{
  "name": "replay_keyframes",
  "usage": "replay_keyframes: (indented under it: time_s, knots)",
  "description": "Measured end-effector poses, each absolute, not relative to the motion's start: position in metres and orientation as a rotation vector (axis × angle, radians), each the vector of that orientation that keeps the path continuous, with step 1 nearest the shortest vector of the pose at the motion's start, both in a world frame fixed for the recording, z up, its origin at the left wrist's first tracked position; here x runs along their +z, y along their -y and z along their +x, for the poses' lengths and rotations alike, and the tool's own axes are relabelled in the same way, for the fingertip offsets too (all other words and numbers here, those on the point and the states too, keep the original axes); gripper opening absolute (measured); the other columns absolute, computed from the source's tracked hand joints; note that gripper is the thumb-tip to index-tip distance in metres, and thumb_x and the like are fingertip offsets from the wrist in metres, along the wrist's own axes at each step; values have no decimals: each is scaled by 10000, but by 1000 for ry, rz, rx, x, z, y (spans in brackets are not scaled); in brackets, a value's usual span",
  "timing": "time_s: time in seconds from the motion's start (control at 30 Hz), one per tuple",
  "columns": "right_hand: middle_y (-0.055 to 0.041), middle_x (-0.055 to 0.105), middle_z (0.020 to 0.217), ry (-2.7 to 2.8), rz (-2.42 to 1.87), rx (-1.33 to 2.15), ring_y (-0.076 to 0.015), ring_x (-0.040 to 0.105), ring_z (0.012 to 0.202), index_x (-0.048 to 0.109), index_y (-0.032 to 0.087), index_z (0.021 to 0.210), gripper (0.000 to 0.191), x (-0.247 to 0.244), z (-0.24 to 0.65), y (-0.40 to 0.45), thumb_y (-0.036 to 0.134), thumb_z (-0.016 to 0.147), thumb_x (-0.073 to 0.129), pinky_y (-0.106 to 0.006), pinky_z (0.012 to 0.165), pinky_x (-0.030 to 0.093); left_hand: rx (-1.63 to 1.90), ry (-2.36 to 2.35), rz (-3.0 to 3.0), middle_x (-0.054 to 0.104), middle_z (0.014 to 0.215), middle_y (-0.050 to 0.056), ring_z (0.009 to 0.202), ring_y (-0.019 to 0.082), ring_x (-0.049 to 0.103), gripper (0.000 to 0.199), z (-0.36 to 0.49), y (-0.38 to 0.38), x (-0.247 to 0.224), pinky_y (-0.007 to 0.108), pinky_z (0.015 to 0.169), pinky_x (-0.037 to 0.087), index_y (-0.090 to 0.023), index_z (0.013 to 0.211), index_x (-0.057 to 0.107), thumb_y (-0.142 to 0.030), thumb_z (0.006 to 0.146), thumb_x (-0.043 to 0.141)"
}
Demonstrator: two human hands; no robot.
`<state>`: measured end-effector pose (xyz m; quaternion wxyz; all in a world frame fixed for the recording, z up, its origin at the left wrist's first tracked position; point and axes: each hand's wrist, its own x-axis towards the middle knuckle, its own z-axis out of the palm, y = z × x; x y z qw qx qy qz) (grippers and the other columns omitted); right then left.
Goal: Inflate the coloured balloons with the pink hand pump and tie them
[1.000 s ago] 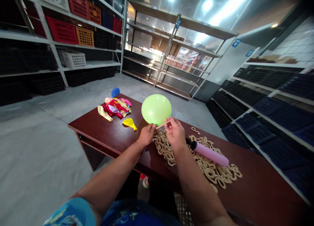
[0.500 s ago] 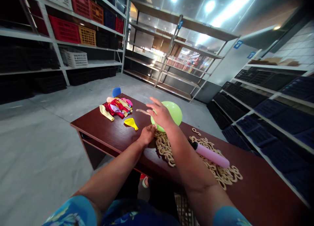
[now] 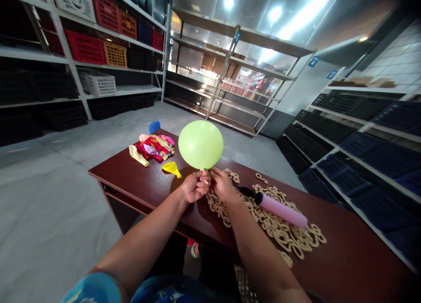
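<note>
An inflated light green balloon (image 3: 201, 144) stands upright above my two hands, its neck pointing down between them. My left hand (image 3: 196, 187) is closed around the neck, with a bit of tan band showing at its fingers. Touching it from the right, my right hand (image 3: 222, 184) is closed at the base of the balloon, its fingertips partly hidden. Tan rubber bands (image 3: 276, 226) lie in a heap to the right, under a pink and black hand pump (image 3: 283, 211). A flat yellow balloon (image 3: 172, 169) rests left of my hands.
A pile of flat coloured balloons (image 3: 154, 148) lies at the far left of the brown table (image 3: 131, 180). Behind it shows a blue object (image 3: 154, 127). Shelves with crates (image 3: 84, 47) line the left, and dark crates (image 3: 371, 140) fill the right.
The green balloon has moved left and now shows fully above my hands. My right hand has come down from its raised, spread pose to meet my left hand at the neck.
</note>
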<state>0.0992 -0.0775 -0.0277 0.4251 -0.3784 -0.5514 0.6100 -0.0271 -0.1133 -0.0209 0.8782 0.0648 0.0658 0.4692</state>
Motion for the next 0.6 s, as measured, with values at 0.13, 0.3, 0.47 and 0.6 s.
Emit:
replay_keyframes:
  time_s: [0.13, 0.3, 0.47, 0.6]
  knots:
    - [-7, 645, 841, 1383, -761, 1712, -125, 577, 699, 625, 224, 939, 305, -27, 94, 86, 392, 686, 601, -266, 640, 488, 950, -171, 127, 250, 553, -62, 343, 0, 214, 144, -20, 122, -4, 110, 314, 130, -138, 690, 398, -123, 822, 453]
    - [58, 538, 586, 1444, -927, 1538, -70, 432, 458, 610, 224, 770, 203, -31, 103, 85, 404, 679, 634, -201, 440, 396, 1034, -272, 140, 264, 550, -60, 350, 1, 225, 163, -24, 122, 10, 109, 322, 130, -133, 691, 404, -127, 853, 407]
    - [78, 487, 514, 1247, -844, 1625, -58, 399, 400, 569, 213, 748, 245, -32, 99, 84, 438, 676, 636, -187, 395, 360, 1100, -288, 125, 232, 530, -68, 349, 9, 218, 172, -25, 119, 11, 110, 323, 136, -143, 707, 403, -155, 878, 385]
    - [0, 612, 682, 1276, -830, 1593, -99, 523, 529, 619, 202, 864, 314, -27, 92, 87, 448, 669, 602, -209, 438, 424, 1098, -222, 68, 234, 530, -66, 346, 11, 222, 181, -3, 128, 14, 113, 317, 138, -149, 699, 388, -149, 880, 373]
